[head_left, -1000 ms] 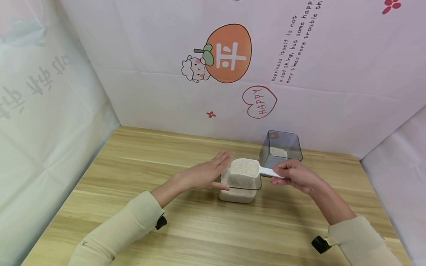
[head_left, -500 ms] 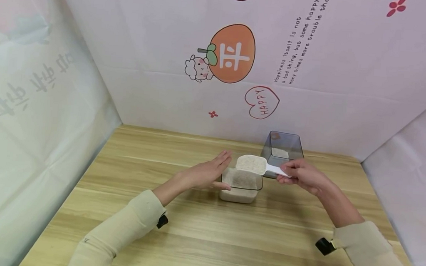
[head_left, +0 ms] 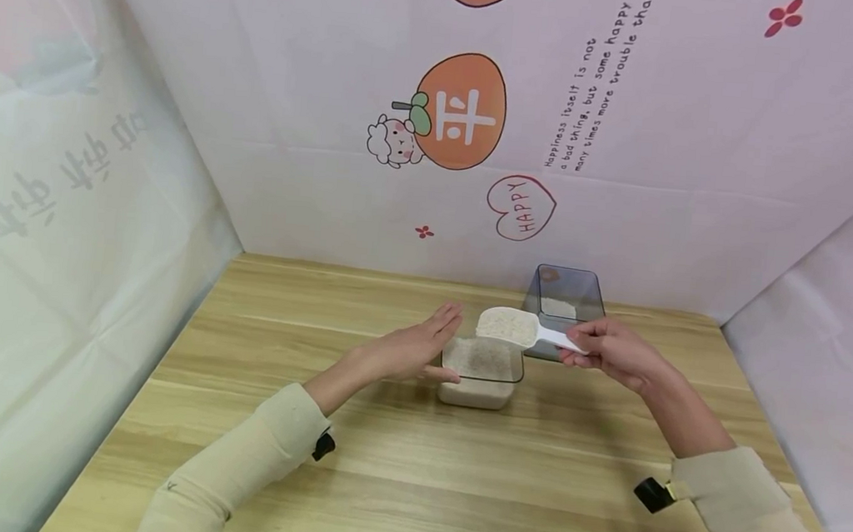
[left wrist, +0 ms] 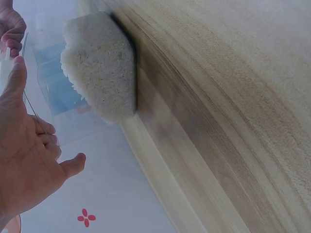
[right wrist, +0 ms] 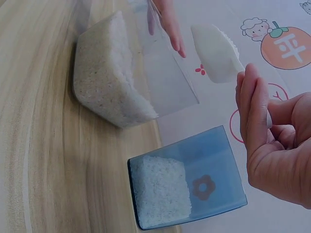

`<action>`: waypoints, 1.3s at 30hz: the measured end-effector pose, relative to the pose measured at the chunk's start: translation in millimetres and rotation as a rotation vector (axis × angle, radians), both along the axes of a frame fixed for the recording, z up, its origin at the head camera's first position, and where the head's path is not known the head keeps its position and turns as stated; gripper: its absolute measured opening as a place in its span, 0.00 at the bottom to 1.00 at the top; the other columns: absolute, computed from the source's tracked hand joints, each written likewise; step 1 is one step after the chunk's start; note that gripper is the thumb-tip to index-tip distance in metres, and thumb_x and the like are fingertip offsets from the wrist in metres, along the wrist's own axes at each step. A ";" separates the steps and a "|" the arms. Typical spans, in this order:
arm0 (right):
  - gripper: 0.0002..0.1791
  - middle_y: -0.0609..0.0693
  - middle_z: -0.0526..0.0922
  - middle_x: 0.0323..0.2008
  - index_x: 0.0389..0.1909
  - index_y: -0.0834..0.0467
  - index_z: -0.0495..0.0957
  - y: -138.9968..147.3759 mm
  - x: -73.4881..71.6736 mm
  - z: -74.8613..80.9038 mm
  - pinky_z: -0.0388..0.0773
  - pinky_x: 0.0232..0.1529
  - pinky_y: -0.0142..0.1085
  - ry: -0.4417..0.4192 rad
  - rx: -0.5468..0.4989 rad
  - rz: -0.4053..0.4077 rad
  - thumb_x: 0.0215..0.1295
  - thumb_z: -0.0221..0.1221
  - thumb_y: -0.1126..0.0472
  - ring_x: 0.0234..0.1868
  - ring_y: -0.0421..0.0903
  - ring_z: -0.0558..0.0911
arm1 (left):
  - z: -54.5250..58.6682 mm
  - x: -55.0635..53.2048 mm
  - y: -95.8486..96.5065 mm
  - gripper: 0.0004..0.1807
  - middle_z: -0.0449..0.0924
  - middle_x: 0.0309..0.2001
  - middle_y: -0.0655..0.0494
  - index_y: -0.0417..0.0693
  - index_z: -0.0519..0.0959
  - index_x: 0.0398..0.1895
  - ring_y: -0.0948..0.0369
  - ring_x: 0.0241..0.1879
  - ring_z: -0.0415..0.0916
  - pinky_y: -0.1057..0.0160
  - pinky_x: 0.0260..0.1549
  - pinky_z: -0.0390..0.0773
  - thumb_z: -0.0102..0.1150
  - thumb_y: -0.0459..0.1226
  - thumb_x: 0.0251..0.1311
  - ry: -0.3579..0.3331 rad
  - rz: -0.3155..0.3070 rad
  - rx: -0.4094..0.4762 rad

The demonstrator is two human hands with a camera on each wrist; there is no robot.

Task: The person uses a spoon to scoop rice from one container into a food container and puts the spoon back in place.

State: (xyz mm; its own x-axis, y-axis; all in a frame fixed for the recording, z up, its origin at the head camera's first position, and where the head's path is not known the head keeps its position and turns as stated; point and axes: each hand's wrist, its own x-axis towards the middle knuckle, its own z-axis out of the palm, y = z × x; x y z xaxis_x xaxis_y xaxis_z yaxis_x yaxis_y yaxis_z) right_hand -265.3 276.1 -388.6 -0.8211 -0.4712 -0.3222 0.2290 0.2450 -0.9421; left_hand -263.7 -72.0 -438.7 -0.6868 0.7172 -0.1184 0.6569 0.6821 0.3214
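Note:
My right hand (head_left: 611, 353) pinches the handle of a white scoop (head_left: 508, 327) heaped with rice, held level. The scoop hangs above the back of a clear square container (head_left: 478, 394) partly filled with rice. At that container's left side is my left hand (head_left: 406, 350), its fingers straight and its thumb spread along the near side. Behind and to the right stands a blue-tinted container (right wrist: 218, 160) with a smaller amount of rice (right wrist: 163, 189) in its bottom. In the right wrist view the scoop's pale underside (right wrist: 214, 56) faces the camera.
Both containers stand on a wood-grain table (head_left: 454, 485) near its back edge. A printed white cloth (head_left: 313, 174) rises behind them, with more cloth on the left and right. Black wrist devices (head_left: 654, 494) hang below the sleeves.
The right hand has carried the loaded scoop a little right and back, from over the clear container's middle toward the blue-tinted one. My left hand has stayed where it was.

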 end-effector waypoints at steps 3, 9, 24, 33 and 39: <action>0.18 0.52 0.87 0.32 0.56 0.79 0.70 1.0 -0.1 1.1 0.83 0.38 0.25 -0.006 0.007 -0.013 0.78 0.44 0.67 0.33 0.36 0.86 | 0.2 0.1 0.1 0.57 0.22 0.81 0.51 0.43 0.33 0.80 0.53 0.81 0.26 0.55 0.77 0.52 0.47 0.67 0.65 0.000 -0.001 -0.002; 0.16 0.51 0.87 0.32 0.56 0.75 0.72 4.0 -0.5 3.3 0.83 0.38 0.25 -0.028 -0.020 -0.037 0.78 0.45 0.67 0.33 0.37 0.87 | -0.6 0.3 0.1 0.57 0.22 0.81 0.51 0.43 0.33 0.80 0.53 0.81 0.26 0.55 0.77 0.53 0.48 0.66 0.65 0.007 0.005 0.002; 0.14 0.51 0.88 0.31 0.41 0.59 0.82 20.1 -2.3 6.7 0.83 0.35 0.24 -0.005 -0.085 -0.059 0.78 0.46 0.67 0.32 0.37 0.86 | 0.7 2.3 2.7 0.57 0.24 0.81 0.51 0.43 0.34 0.80 0.53 0.81 0.27 0.55 0.76 0.55 0.49 0.66 0.65 0.005 0.010 0.001; 0.14 0.51 0.87 0.31 0.39 0.55 0.81 35.7 -1.9 8.5 0.82 0.35 0.23 0.010 -0.142 -0.083 0.78 0.46 0.66 0.34 0.39 0.87 | -1.4 1.5 1.6 0.57 0.22 0.81 0.52 0.44 0.34 0.81 0.54 0.81 0.26 0.55 0.77 0.53 0.48 0.66 0.64 -0.005 0.011 0.006; 0.17 0.52 0.88 0.32 0.37 0.53 0.83 49.1 -3.1 10.9 0.82 0.36 0.22 0.012 -0.214 -0.097 0.78 0.46 0.68 0.34 0.38 0.87 | -1.3 1.4 0.6 0.57 0.22 0.81 0.52 0.44 0.34 0.81 0.54 0.81 0.25 0.55 0.77 0.53 0.47 0.67 0.64 -0.009 0.010 0.009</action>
